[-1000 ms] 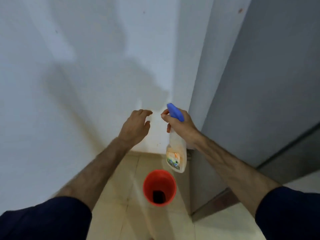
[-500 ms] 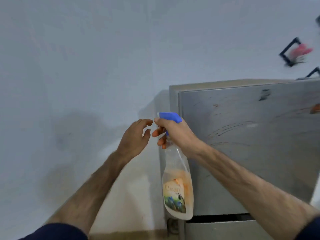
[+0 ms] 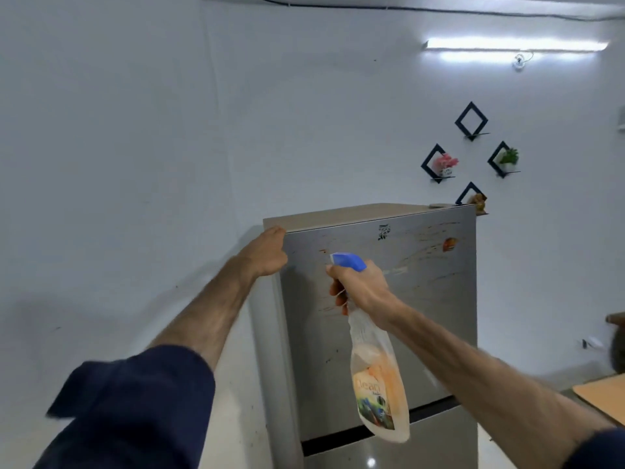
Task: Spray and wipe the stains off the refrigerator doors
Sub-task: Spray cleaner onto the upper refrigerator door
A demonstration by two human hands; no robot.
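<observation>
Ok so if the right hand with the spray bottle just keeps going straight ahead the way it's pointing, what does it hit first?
Most likely the stained grey upper refrigerator door. The right hand holds the clear, blue-headed spray bottle with its nozzle aimed at the streaked steel; nothing shows between them, though depth is hard to judge.

We note four black diamond wall shelves (image 3: 471, 120) far right: left one carries a pink flower pot (image 3: 446, 163), right one a green plant (image 3: 508, 156). Near right, a brown table (image 3: 605, 394) corner shows.
</observation>
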